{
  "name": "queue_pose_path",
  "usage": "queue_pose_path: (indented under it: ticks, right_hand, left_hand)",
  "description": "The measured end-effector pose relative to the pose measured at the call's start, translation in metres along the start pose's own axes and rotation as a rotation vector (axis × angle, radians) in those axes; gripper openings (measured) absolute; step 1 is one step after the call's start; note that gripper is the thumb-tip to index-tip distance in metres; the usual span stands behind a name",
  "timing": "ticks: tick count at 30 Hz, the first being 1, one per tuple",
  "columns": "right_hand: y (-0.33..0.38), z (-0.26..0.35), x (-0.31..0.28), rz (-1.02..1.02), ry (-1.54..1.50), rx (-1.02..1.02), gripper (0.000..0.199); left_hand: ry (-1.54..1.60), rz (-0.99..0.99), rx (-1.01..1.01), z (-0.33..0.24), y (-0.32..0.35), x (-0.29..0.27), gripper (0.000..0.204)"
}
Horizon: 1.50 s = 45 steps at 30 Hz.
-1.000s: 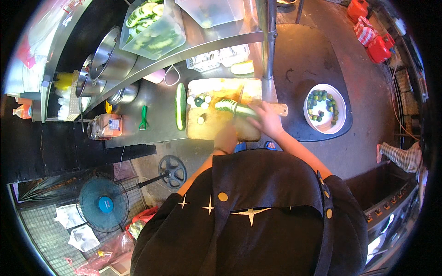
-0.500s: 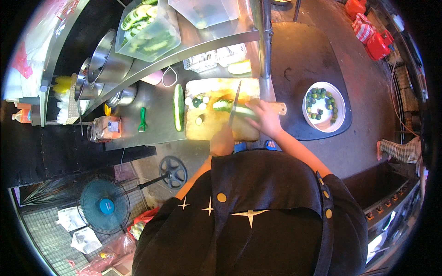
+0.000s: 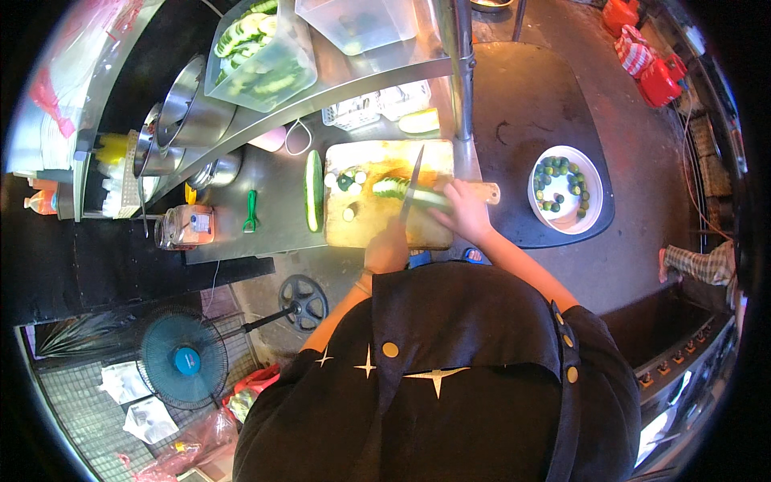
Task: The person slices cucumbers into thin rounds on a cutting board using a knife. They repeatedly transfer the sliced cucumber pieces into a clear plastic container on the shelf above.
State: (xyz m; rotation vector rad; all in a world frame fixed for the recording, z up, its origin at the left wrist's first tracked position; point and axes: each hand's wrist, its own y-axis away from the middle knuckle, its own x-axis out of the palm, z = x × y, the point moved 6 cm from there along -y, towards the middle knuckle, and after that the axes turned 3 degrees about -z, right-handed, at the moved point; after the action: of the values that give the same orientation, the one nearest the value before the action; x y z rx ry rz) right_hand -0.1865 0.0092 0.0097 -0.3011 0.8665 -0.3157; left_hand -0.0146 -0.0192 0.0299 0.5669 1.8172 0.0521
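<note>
My left hand (image 3: 387, 251) is closed round the handle of a knife (image 3: 415, 178), its blade pointing away from me across the cutting board. Beneath the blade lies a cucumber (image 3: 430, 196), pale along its side, with green slices (image 3: 389, 188) at its left end. My right hand (image 3: 467, 212) grips the cucumber's right end near the board's handle. On the left of the wooden cutting board (image 3: 361, 233) are several small end pieces (image 3: 345, 182). A whole striped cucumber (image 3: 313, 191) rests just left of the board.
A green peeler (image 3: 250, 211) and a glass jar (image 3: 186, 226) stand to the left. On a shelf is a clear tub (image 3: 265, 76) of cucumber slices, beside another tub (image 3: 357, 24). White baskets (image 3: 353, 111) sit behind the board. A white bowl (image 3: 564, 221) of small green fruits is right.
The knife stays over the cucumber, its position barely different. Both hands keep their hold, and the whole scene sits slightly lower in the picture.
</note>
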Motion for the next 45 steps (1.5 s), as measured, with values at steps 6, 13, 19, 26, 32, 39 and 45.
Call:
queue_pose_path:
  ticks: [6, 13, 19, 26, 32, 39, 45]
  right_hand:
    - [0.001, -0.001, 0.003, 0.027, -0.001, -0.003, 0.036]
    - [-0.002, 0.001, -0.002, 0.020, -0.011, 0.004, 0.037]
    - [-0.002, 0.002, -0.001, 0.018, -0.005, 0.012, 0.037]
    - [-0.002, -0.003, -0.001, 0.020, 0.000, 0.025, 0.038]
    - [0.000, -0.003, 0.002, 0.044, -0.050, 0.047, 0.039]
    - [0.000, -0.003, 0.004, 0.045, -0.035, 0.041, 0.040]
    - [-0.001, -0.002, 0.000, 0.035, -0.059, 0.044, 0.039]
  left_hand:
    - [0.086, -0.042, 0.150, 0.006, -0.021, 0.033, 0.025]
    - [0.041, -0.041, 0.081, -0.009, -0.009, -0.005, 0.025]
    - [0.038, 0.001, 0.052, -0.001, -0.007, 0.013, 0.025]
    - [0.054, -0.064, 0.283, -0.016, -0.014, 0.005, 0.025]
    - [-0.014, -0.025, 0.091, -0.005, 0.002, 0.006, 0.026]
    - [0.012, -0.098, 0.185, -0.006, -0.021, 0.040, 0.026]
    - [0.039, -0.035, 0.132, -0.013, -0.006, 0.002, 0.025]
